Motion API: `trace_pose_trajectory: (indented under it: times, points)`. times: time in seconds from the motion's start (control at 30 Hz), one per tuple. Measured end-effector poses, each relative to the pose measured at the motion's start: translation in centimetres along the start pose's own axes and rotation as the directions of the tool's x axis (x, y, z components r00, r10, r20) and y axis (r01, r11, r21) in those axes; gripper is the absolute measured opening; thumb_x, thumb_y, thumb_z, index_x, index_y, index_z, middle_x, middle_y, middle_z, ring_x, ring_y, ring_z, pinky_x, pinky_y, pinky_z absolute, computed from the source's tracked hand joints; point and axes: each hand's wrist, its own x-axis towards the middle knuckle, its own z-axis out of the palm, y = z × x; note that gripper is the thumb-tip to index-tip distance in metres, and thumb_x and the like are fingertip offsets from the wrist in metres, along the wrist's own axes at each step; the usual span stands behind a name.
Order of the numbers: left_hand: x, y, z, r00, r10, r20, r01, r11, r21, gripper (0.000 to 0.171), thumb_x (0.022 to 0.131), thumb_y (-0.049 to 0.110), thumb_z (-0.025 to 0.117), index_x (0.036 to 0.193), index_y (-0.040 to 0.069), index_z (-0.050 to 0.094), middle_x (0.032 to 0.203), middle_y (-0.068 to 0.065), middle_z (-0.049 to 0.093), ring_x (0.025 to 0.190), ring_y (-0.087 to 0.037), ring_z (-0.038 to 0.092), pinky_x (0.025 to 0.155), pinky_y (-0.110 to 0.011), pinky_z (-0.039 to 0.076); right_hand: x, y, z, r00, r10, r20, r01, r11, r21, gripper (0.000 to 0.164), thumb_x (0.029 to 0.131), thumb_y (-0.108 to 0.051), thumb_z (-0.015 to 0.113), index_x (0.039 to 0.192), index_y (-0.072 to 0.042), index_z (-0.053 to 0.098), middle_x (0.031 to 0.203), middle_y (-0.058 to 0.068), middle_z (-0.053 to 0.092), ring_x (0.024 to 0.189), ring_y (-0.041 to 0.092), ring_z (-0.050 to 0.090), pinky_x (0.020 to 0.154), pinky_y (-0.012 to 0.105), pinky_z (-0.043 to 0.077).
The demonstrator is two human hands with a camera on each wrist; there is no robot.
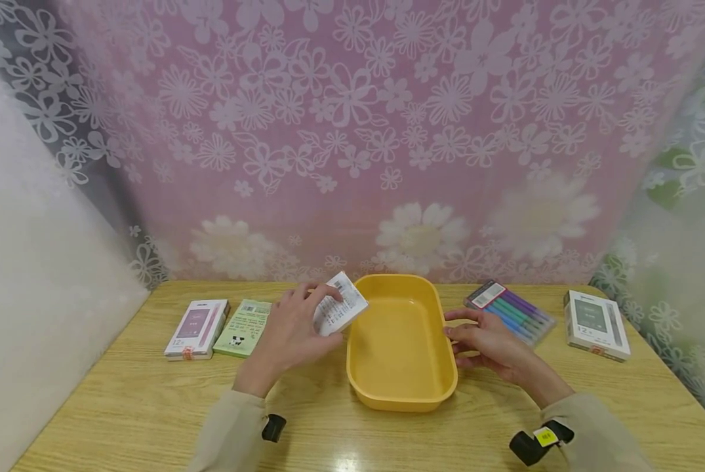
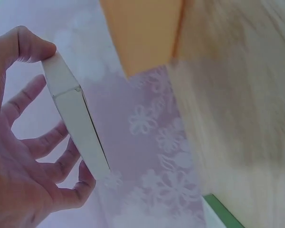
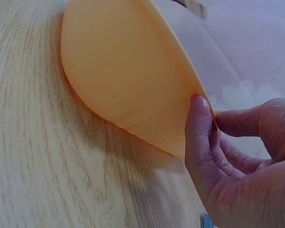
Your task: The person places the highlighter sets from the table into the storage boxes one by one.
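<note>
My left hand [image 1: 296, 328] grips a small white box [image 1: 340, 305] with printed text and a barcode, tilted beside the far left rim of a yellow plastic basin [image 1: 402, 403]. In the left wrist view the thumb presses one end of the white box [image 2: 78, 114], and the fingers curl along its other side. My right hand [image 1: 494, 344] pinches the basin's right rim, fingertips close together at the edge. The right wrist view shows the outer wall of the basin [image 3: 118, 61] with the fingers at its rim.
Left of the basin lie a white and pink box [image 1: 197, 328] and a green packet with a cow picture [image 1: 242, 328]. To the right are a clear pack of coloured pens [image 1: 511, 311] and a white and grey-green box [image 1: 596, 324]. A flowered curtain [image 1: 352, 164] hangs behind the table.
</note>
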Motion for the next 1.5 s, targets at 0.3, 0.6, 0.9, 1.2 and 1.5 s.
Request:
trace_pose_trajectory:
  times: [0.3, 0.6, 0.9, 1.2, 1.5]
  points:
    - [0.2, 2.8, -0.1, 0.99, 0.138, 0.003, -0.138, 0.99, -0.01, 0.048, 0.073, 0.036, 0.077, 0.119, 0.035, 0.061, 0.135, 0.001, 0.057, 0.108, -0.027, 0.056, 0.083, -0.046, 0.044, -0.1, -0.1, 0.1, 1.0, -0.016, 0.01, 0.016, 1.0, -0.01, 0.056, 0.099, -0.021, 0.064, 0.144, 0.002, 0.041, 0.095, 0.0, 0.075, 0.08, 0.015, 0.071, 0.068, 0.029, 0.063]
    - [0.6, 4.9, 0.5, 0.972, 0.228, 0.065, -0.227, 0.974, -0.022, 0.048, 0.073, 0.034, 0.072, 0.119, 0.038, 0.06, 0.139, 0.003, 0.056, 0.109, -0.029, 0.056, 0.082, -0.042, 0.041, 0.0, -0.1, 0.0, 1.0, 0.012, -0.018, -0.012, 1.0, -0.022, 0.054, 0.1, -0.021, 0.063, 0.145, 0.0, 0.042, 0.095, 0.003, 0.073, 0.08, 0.016, 0.07, 0.068, 0.029, 0.063]
    - [1.3, 5.7, 1.3, 0.96, 0.262, 0.098, -0.26, 0.965, -0.041, 0.05, 0.074, 0.035, 0.071, 0.121, 0.038, 0.056, 0.141, 0.002, 0.052, 0.113, -0.026, 0.054, 0.087, -0.045, 0.044, -0.2, -0.2, 0.2, 1.0, 0.004, -0.006, -0.004, 1.0, -0.025, 0.056, 0.1, -0.022, 0.063, 0.146, 0.001, 0.042, 0.096, 0.003, 0.073, 0.08, 0.016, 0.069, 0.067, 0.029, 0.063]
    - [1.6, 5.9, 2.1, 0.937, 0.316, 0.149, -0.305, 0.948, -0.09, 0.054, 0.072, 0.034, 0.075, 0.123, 0.035, 0.055, 0.141, 0.0, 0.05, 0.114, -0.02, 0.052, 0.088, -0.039, 0.044, -0.1, -0.1, 0.2, 1.0, 0.009, -0.008, -0.009, 1.0, -0.029, 0.054, 0.101, -0.022, 0.062, 0.146, 0.0, 0.042, 0.096, 0.002, 0.073, 0.08, 0.015, 0.069, 0.068, 0.03, 0.063]
    - [1.7, 5.5, 3.6, 0.919, 0.319, 0.231, -0.3, 0.947, -0.115, 0.054, 0.073, 0.033, 0.075, 0.122, 0.035, 0.053, 0.138, 0.0, 0.051, 0.108, -0.017, 0.05, 0.083, -0.034, 0.043, 0.0, 0.0, 0.1, 1.0, 0.012, -0.006, -0.013, 0.999, -0.033, 0.055, 0.101, -0.023, 0.062, 0.147, 0.0, 0.041, 0.097, 0.002, 0.072, 0.081, 0.016, 0.069, 0.068, 0.031, 0.063]
